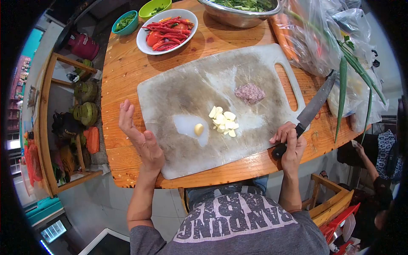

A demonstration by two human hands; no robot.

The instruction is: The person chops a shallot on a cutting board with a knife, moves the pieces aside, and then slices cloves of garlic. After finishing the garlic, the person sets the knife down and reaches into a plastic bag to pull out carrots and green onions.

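My right hand [289,142] is wrapped round the black handle of a kitchen knife [315,104], its blade pointing up and away past the board's right end. Raised at the left side of the cutting board [178,80], my left hand [141,135] has its fingers stretched out and holds nothing. A single whole garlic clove [199,129] lies on the board, right of my left hand. Beside it, near the middle, is a small heap of cut garlic pieces [224,122]. Farther back sits a mound of finely chopped shallot or onion [250,93].
At the back stand a white bowl [142,41] of red chilies and tomatoes, two small bowls of chopped greens, and a steel bowl [238,16] of cut greens. Plastic bags [312,38] with carrots and spring onions [343,93] crowd the right. Another person [374,170] is at far right.
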